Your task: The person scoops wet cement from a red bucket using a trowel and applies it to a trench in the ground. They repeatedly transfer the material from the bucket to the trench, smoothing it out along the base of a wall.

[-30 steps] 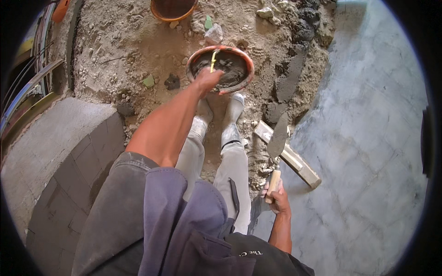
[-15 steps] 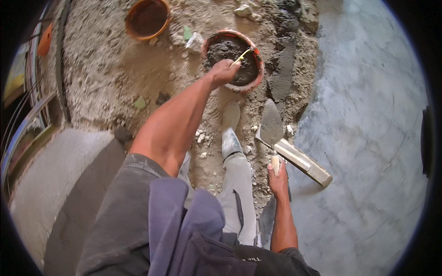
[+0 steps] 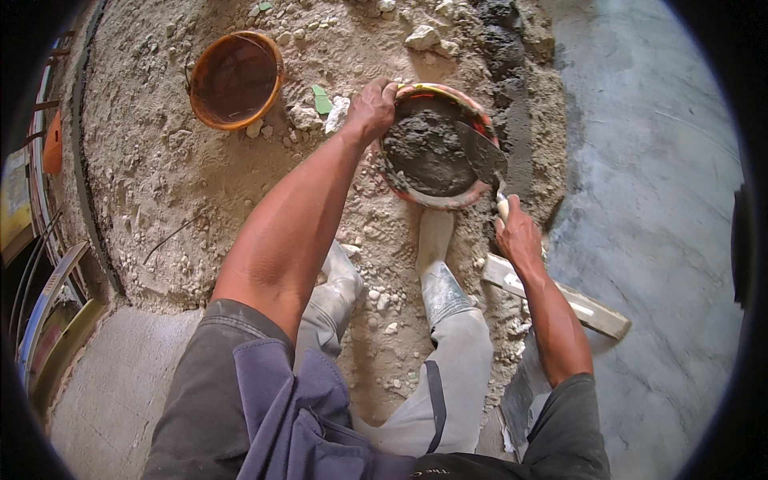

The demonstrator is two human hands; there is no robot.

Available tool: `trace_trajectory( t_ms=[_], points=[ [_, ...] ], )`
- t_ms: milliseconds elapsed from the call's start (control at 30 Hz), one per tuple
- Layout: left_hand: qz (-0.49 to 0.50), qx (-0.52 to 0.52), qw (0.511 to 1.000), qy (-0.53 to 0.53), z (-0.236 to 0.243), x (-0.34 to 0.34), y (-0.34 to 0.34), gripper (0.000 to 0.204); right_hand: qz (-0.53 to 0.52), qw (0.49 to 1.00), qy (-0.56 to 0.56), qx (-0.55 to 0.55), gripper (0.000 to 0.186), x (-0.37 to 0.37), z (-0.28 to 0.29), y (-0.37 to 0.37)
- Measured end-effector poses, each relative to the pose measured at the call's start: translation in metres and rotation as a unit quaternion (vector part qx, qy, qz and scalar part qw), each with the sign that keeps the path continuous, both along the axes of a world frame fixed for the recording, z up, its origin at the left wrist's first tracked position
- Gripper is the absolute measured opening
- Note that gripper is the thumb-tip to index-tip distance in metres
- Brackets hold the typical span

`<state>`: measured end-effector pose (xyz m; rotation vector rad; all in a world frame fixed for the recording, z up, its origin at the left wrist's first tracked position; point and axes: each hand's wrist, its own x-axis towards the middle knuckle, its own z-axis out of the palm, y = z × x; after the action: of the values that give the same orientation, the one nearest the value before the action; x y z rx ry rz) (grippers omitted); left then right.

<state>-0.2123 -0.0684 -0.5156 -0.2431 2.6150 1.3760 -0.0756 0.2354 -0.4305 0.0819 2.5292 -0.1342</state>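
Note:
A red-rimmed bucket (image 3: 424, 152) of grey mortar stands on the rubble ground by my boots. My left hand (image 3: 372, 110) grips the bucket at its upper left rim, where the yellow handle lies. In my right hand (image 3: 517, 226) is a trowel (image 3: 480, 152) by its pale wooden handle, its blade over the right side of the bucket and against the mortar. A long grey float (image 3: 600, 316) lies below my right hand, partly behind my forearm.
An orange bucket (image 3: 214, 66) of dark liquid sits at the upper left. A strip of wet mortar (image 3: 508, 64) runs along the smooth grey floor (image 3: 656, 200) at right. Stones (image 3: 420, 38) and a green fragment (image 3: 322, 99) lie nearby. Long rails (image 3: 56, 304) line the left edge.
The bucket has shifted rightward. My left hand has moved to its upper left rim, and my right hand has raised the trowel from beside my leg into the bucket.

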Motion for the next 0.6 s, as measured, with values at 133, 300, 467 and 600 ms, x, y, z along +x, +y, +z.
trace_trajectory(
  t_ms=[133,300,467,600],
  points=[
    [0.013,0.060,0.996,-0.057,-0.056,-0.018,-0.014,0.035,-0.010,0.991,0.009,-0.133,0.040,0.003,-0.074,-0.017],
    [-0.012,0.157,0.985,-0.063,-0.093,-0.010,-0.036,0.039,-0.096,0.965,-0.103,-0.222,0.047,0.022,-0.076,-0.041],
    [-0.062,0.201,0.976,-0.050,-0.109,-0.012,-0.036,0.038,-0.247,0.873,-0.204,-0.368,0.030,-0.004,-0.100,-0.062],
    [-0.093,0.162,0.982,-0.015,-0.119,-0.016,-0.049,0.038,-0.247,0.850,-0.189,-0.426,0.031,0.006,-0.111,-0.054]
  ],
)
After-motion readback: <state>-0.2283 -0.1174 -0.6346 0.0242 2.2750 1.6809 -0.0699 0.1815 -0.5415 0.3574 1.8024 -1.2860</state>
